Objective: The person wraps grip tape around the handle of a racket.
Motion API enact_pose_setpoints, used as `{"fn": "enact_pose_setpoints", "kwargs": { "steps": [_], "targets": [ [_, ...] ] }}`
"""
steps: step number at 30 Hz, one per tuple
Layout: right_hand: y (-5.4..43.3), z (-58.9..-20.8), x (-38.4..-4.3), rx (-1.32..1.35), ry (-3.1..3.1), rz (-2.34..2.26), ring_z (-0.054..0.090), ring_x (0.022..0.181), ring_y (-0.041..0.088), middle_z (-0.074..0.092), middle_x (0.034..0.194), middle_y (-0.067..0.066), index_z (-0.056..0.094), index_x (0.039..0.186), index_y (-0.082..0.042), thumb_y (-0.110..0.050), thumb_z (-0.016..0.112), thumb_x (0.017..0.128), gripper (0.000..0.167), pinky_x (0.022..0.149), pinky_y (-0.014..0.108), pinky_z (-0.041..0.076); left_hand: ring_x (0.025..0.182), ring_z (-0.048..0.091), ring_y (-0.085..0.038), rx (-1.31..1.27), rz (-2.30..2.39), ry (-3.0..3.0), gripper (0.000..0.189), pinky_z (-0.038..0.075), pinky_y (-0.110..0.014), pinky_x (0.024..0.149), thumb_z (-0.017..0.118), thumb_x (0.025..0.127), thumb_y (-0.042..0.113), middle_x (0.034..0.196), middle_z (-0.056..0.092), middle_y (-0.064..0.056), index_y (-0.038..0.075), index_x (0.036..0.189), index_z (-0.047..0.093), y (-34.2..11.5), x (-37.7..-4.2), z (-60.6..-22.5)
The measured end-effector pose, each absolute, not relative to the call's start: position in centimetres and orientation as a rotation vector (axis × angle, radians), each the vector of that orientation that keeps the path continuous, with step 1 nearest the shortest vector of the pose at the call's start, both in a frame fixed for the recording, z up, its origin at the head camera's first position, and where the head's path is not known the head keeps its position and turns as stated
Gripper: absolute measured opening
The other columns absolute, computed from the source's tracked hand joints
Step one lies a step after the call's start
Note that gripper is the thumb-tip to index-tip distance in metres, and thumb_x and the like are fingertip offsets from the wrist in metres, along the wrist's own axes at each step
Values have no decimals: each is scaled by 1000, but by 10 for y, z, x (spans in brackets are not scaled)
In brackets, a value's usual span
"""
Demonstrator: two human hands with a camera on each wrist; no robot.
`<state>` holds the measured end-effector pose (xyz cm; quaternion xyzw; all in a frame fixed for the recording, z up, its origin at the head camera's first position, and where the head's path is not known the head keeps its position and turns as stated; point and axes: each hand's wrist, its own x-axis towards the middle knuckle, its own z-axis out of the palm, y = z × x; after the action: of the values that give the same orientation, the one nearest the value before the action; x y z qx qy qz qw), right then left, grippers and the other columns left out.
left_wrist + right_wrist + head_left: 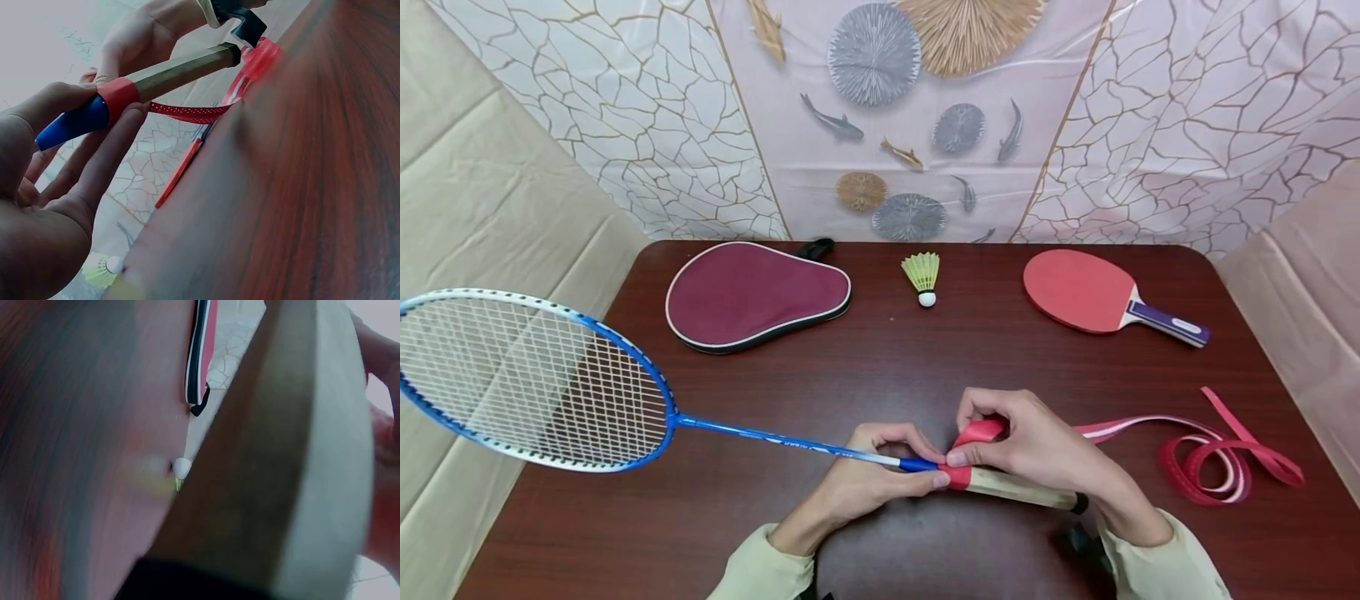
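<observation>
Badminton racket in both hands, over the near part of the table, its head to the left and its handle pointing right. The left hand pinches the top of the handle, thumb and fingers closed to its thickness, holding a turn of red tape beside the blue cone. The right hand has thumb and finger drawn together on a folded bunch of the tape just above. Pale, unwrapped handle runs down to the black end cap. Winding from the cone end looks like the step in hand; to do it well, the left thumb should pin the first turn firmly, while the right hand pulls evenly at a slight slant, smoothing the folds flat and overlapping each turn alike. The loose coil on the right could twist, so straighten it as it feeds in. Farther off, the maroon case, the one container, lies flat at the left; it looks closed, and whether it holds anything I cannot tell. A red table tennis bat lies uncased at the right, and a yellow shuttlecock between them, before a patterned cloth.
</observation>
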<state>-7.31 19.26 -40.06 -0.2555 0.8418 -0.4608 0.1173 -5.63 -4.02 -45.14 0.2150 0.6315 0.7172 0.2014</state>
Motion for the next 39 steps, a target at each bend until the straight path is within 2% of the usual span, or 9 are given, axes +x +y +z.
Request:
{"fn": "enact_pose_setpoints", "kwargs": {
  "steps": [3,8,14,20,27,32,35,39],
  "targets": [
    [191,-402,-73,-694,2517,-1286,53,64,8,59,69,-12,65,84,-34,-44,81,78,20,56,25,44,75,69,-21,637,2022,1780,16,54,-26,61,82,81,14,92,73,-10,10,94,73,-41,-57,-452],
    [189,-403,-74,-711,2552,-1263,56,74,9,63,79,-15,71,84,-35,-43,80,79,13,64,26,47,82,70,-27,641,2066,1782,16,57,-30,68,81,81,8,96,73,-10,8,94,73,-42,-57,-452],
    [188,-400,-73,-658,2555,-1189,53,71,9,60,76,-13,74,85,-34,-44,78,81,12,56,25,44,84,70,-27,607,2063,1809,18,57,-30,69,79,81,2,98,72,-10,5,98,74,-42,-56,-439],
    [189,-399,-75,-708,2490,-1123,55,73,7,64,76,-18,76,86,-33,-46,74,85,14,61,25,46,97,67,-30,622,2067,1809,21,56,-35,79,79,79,-1,101,72,-10,1,100,75,-41,-57,-432],
    [190,-401,-77,-741,2440,-1137,55,74,9,64,75,-17,73,84,-34,-45,72,87,11,63,26,46,95,68,-32,590,2080,1763,27,56,-36,81,82,78,3,104,71,-10,7,103,71,-41,-62,-450],
    [189,-402,-76,-679,2507,-1161,53,69,11,61,74,-13,69,82,-35,-46,78,81,14,58,26,44,95,67,-29,472,2042,1791,40,55,-31,80,85,77,13,101,69,-13,8,111,64,-41,-62,-456],
    [189,-403,-75,-667,2549,-1171,52,67,10,58,74,-12,68,82,-35,-45,81,77,18,55,25,43,91,69,-32,433,2038,1718,36,56,-35,80,81,82,14,98,71,-16,6,113,64,-40,-60,-456],
    [189,-405,-73,-688,2564,-1182,52,68,9,58,77,-12,68,82,-35,-43,83,75,18,56,25,44,89,70,-39,397,2081,1537,28,56,-47,80,75,87,9,99,70,-23,0,113,66,-39,-59,-456]
  ]
}}
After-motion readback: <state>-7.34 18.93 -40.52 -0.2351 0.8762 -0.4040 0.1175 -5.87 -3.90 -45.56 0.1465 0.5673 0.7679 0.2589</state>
